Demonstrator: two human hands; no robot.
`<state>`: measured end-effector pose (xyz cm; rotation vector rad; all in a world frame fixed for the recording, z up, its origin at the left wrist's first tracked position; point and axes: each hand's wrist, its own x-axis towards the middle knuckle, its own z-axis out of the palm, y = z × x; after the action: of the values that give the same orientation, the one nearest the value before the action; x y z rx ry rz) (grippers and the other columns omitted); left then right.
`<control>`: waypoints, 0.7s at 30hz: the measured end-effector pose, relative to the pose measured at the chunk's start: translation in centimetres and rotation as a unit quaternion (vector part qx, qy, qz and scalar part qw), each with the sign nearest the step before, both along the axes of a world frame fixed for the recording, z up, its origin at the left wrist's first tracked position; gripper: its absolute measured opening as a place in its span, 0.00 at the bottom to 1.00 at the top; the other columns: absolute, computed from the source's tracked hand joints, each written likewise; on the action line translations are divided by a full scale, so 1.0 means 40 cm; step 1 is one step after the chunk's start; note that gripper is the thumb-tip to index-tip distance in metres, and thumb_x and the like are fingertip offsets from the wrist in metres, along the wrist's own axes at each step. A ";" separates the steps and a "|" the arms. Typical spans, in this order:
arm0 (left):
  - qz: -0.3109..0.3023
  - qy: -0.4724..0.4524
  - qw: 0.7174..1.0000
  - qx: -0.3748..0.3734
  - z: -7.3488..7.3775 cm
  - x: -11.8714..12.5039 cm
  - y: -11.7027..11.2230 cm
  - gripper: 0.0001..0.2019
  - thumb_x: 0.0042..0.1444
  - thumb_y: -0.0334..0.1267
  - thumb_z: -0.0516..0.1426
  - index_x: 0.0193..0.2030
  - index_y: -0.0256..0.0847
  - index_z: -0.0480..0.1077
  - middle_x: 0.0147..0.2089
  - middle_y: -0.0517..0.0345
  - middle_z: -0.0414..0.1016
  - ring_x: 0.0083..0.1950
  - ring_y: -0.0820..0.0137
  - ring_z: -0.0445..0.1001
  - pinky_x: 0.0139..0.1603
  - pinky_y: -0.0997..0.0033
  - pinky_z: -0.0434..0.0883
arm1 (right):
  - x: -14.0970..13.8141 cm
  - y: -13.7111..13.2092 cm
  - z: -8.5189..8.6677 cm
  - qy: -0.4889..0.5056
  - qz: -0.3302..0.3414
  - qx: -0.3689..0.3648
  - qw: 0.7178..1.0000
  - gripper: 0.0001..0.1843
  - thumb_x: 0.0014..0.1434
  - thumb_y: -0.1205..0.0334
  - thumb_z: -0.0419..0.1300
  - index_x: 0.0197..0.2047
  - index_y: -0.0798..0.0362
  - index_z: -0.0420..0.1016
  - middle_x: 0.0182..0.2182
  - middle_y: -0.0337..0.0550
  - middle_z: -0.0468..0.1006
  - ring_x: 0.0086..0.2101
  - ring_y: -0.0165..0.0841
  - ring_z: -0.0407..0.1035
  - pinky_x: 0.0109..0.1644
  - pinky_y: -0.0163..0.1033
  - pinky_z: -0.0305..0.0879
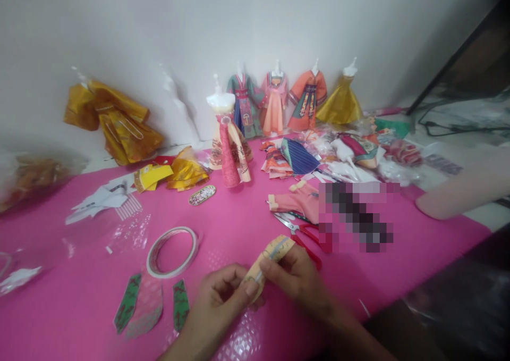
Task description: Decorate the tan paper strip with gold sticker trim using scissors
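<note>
Both hands are pinched on one small printed paper piece [268,261], tan with a pattern on it. The left hand [223,292] grips its lower end between thumb and forefinger, and the right hand [297,276] has its fingertips closed on the middle, with what looks like a thin pale strip running along the paper, maybe tape, hard to tell at this blur. The piece sticks up and away from the knuckles, tilted toward the far right. As for progress, I'd say it's mid-way: one dressed mannequin [228,137] stands straight ahead beyond the hands, and four more finished paper dresses [274,103] line the wall further back, so plenty is made already. Still loose are the green patterned cutouts [128,302] lying flat just left of the left hand, and the pink folded garment [298,199] beyond the right hand, so there's assembling left by the look of it. The roll of double-sided tape [172,252] lies flat just beyond and left of the left hand, near but not touching. Red-handled scissors [300,231] lie right behind the right hand, almost touching the paper's top end. All of this is on a pink table cover [239,217]. A heap of packets and bits [358,153] is well off to the far right.
</note>
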<state>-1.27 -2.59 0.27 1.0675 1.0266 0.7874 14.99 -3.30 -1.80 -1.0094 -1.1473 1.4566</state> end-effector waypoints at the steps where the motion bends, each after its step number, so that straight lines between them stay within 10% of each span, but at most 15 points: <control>1: 0.000 0.002 1.000 0.002 0.000 0.000 0.000 0.21 0.49 0.52 0.68 0.20 0.39 0.69 0.18 0.63 0.70 0.23 0.74 0.64 0.28 0.76 0.61 | 0.002 0.001 0.000 -0.002 -0.005 0.001 1.000 0.17 0.63 0.52 0.60 0.30 0.56 0.76 0.23 0.40 0.74 0.26 0.30 0.70 0.31 0.34 0.66; 14: -0.071 -0.052 0.996 0.000 -0.003 -0.024 0.017 0.24 0.61 0.53 0.57 0.23 0.37 0.78 0.22 0.55 0.77 0.26 0.68 0.73 0.33 0.72 0.69 | 0.004 -0.003 0.001 0.033 0.007 -0.020 0.999 0.22 0.62 0.45 0.59 0.29 0.55 0.77 0.22 0.43 0.77 0.25 0.34 0.72 0.30 0.37 0.69; 21: -0.069 -0.056 0.996 -0.032 -0.033 -0.017 0.011 0.20 0.50 0.53 0.67 0.23 0.38 0.74 0.19 0.57 0.77 0.21 0.71 0.72 0.26 0.75 0.67 | 0.013 -0.008 0.004 -0.006 -0.054 -0.006 0.998 0.19 0.60 0.48 0.62 0.27 0.54 0.76 0.21 0.40 0.74 0.24 0.29 0.67 0.28 0.33 0.64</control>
<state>-1.94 -2.16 -1.04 1.0167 0.8684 0.6911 15.51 -3.61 -1.64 -1.0733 -1.0761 1.3746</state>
